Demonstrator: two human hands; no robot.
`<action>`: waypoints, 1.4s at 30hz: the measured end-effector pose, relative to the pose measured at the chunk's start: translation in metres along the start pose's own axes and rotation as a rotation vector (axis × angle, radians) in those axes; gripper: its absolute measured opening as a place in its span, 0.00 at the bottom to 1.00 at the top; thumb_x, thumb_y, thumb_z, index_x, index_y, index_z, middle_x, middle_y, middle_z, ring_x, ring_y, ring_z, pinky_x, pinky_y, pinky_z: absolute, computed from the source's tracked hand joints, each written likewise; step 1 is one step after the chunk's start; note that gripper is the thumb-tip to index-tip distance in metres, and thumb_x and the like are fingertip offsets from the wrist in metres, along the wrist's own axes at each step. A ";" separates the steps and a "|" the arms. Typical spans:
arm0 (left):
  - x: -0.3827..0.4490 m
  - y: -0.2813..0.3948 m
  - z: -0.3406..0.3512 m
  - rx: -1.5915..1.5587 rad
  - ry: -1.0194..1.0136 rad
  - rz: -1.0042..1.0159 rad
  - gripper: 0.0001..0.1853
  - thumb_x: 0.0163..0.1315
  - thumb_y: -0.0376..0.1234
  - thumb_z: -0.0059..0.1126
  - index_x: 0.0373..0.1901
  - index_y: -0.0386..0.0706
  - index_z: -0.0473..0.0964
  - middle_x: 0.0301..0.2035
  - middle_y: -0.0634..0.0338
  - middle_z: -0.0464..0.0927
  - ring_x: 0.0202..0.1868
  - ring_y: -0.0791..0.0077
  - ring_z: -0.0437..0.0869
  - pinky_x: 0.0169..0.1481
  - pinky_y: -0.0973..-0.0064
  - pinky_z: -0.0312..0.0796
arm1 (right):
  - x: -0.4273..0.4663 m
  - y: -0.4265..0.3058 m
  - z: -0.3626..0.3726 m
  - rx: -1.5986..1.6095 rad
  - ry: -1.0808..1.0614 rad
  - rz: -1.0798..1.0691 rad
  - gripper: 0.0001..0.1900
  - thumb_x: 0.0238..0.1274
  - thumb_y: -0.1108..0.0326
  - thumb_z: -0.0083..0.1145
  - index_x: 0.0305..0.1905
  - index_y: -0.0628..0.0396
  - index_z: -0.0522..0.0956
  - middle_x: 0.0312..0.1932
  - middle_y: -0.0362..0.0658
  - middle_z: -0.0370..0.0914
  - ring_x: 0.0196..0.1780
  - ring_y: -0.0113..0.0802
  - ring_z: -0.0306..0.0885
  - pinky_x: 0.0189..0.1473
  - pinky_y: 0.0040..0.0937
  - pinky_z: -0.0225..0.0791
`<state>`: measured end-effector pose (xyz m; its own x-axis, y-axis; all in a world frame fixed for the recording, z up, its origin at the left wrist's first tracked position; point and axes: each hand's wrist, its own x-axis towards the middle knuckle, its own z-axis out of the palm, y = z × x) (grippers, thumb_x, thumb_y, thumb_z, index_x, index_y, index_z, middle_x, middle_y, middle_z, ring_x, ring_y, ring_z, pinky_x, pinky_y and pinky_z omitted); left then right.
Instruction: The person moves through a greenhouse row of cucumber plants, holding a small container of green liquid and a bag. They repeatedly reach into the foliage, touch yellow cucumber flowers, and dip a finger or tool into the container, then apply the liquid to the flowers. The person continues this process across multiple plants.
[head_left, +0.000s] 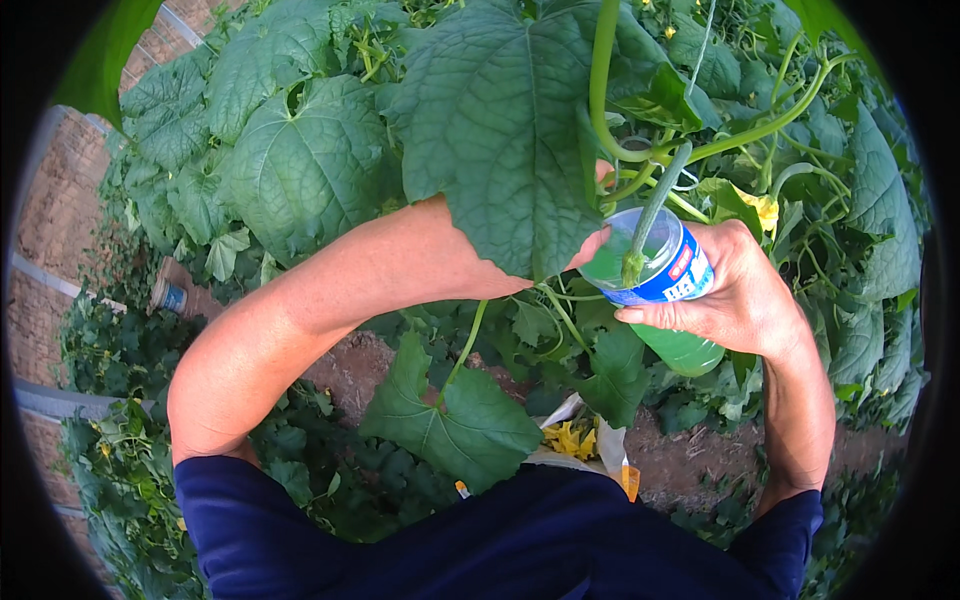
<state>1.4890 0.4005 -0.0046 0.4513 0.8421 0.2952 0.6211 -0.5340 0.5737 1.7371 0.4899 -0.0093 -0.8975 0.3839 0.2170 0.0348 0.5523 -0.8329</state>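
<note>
My right hand (739, 289) is wrapped around a cut-off clear plastic bottle (679, 266) with a blue label that bears writing. Green liquid (679, 349) fills its lower part, and the bottle leans. A slender young cucumber (658, 196) hangs from the vine stem (634, 154), its budded tip inside the bottle's open mouth. A large cucumber leaf (510, 142) covers most of my left hand (589, 249). Only small bits of that hand show past the leaf's right edge, close to the bottle's rim and the stem; its grip is hidden.
Dense leaves (307, 157) crowd the far side. A support string (701, 52) runs up near the stem. At right, a yellow flower (763, 210) hangs. Below lies a pale bag (611, 446) holding yellow flowers (570, 440). Another labelled container (169, 296) is at left.
</note>
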 end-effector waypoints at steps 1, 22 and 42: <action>0.000 0.000 0.001 -0.010 0.011 -0.009 0.22 0.76 0.34 0.56 0.66 0.34 0.69 0.47 0.61 0.81 0.48 0.80 0.76 0.55 0.74 0.73 | 0.000 0.000 0.000 -0.003 -0.001 0.003 0.20 0.51 0.64 0.81 0.47 0.60 0.85 0.37 0.44 0.89 0.40 0.28 0.87 0.47 0.31 0.80; -0.009 0.001 0.001 0.263 0.120 0.153 0.25 0.72 0.36 0.64 0.64 0.31 0.71 0.49 0.53 0.81 0.51 0.71 0.80 0.56 0.70 0.75 | -0.001 -0.005 0.000 -0.010 -0.011 0.021 0.21 0.52 0.61 0.81 0.47 0.61 0.85 0.35 0.43 0.88 0.37 0.26 0.84 0.45 0.30 0.79; -0.004 -0.014 0.002 0.036 0.172 -0.094 0.23 0.74 0.40 0.62 0.61 0.32 0.75 0.37 0.59 0.81 0.38 0.77 0.79 0.41 0.73 0.76 | 0.000 -0.004 0.009 -0.204 -0.024 0.094 0.31 0.48 0.59 0.83 0.54 0.64 0.80 0.42 0.47 0.86 0.43 0.33 0.86 0.49 0.34 0.78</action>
<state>1.4799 0.4038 -0.0154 0.2760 0.8872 0.3697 0.6791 -0.4522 0.5783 1.7331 0.4816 -0.0106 -0.8965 0.4239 0.1290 0.2046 0.6544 -0.7279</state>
